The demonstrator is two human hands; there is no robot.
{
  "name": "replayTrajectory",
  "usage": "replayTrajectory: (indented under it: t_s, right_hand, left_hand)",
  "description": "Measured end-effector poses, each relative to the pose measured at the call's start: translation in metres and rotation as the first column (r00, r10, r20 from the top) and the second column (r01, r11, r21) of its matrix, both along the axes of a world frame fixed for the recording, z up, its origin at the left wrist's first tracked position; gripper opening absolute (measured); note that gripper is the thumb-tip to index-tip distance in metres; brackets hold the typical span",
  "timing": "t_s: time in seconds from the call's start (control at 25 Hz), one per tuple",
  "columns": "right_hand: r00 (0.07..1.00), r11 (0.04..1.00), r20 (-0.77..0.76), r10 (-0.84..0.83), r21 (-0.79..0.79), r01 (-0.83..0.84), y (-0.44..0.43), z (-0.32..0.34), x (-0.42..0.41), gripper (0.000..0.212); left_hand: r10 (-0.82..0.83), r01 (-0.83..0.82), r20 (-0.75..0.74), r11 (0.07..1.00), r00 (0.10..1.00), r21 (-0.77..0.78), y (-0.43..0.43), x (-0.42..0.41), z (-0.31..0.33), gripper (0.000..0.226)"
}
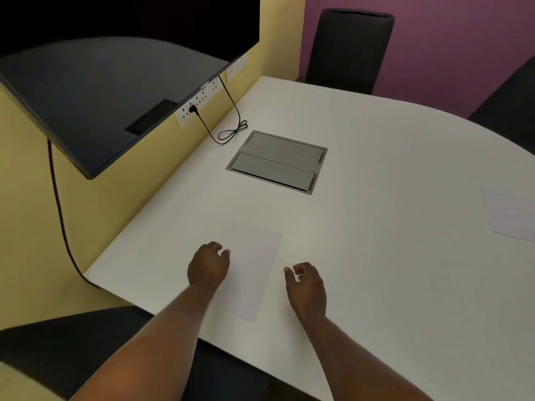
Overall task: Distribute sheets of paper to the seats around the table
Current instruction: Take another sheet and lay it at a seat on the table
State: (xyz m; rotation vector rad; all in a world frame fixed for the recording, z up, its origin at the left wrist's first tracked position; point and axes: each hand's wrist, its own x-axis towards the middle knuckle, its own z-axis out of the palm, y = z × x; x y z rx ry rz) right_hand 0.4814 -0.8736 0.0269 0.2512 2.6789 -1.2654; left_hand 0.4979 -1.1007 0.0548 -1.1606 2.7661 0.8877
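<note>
On white oval worktop [376, 169], near edge: pale rectangular paper sheet [254, 256] laid flat between left hand [208, 267] and right hand [307, 287]; both grips loosely curled, nothing held. Second sheet [509, 215] seen far right.

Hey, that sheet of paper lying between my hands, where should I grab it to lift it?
The sheet lies flat on the table, so nothing sticks up to grip. Probably slide it toward the near table edge and pinch the overhanging short edge.

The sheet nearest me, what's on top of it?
Only the left hand, over the near sheet at its left edge; whether it touches is unclear. The right hand is beside it. The part under the hand is hidden.
</note>
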Motion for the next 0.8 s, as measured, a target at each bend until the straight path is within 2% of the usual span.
replayTrajectory:
  t_s: [0.36, 0.6, 0.8]
  right_hand:
    - [0.976, 0.985, -0.138, 0.166, -0.033, -0.172, 0.111, 0.051, 0.01, 0.017]
    - [0.901, 0.945, -0.285, 0.327, 0.1, -0.311, 0.179, 0.083, 0.012, 0.051]
    - [0.797, 0.841, -0.295, 0.527, 0.316, -0.439, 0.242, 0.103, 0.026, 0.064]
  left_hand:
    - [0.117, -0.115, -0.105, 0.993, 0.988, 0.031, 0.135, 0.052, 0.066, 0.019]
    - [0.015, -0.022, -0.116, 0.998, 0.993, -0.055, 0.21, 0.085, 0.083, 0.053]
    - [-0.129, 0.117, -0.045, 0.973, 0.991, -0.201, 0.266, 0.106, 0.101, 0.067]
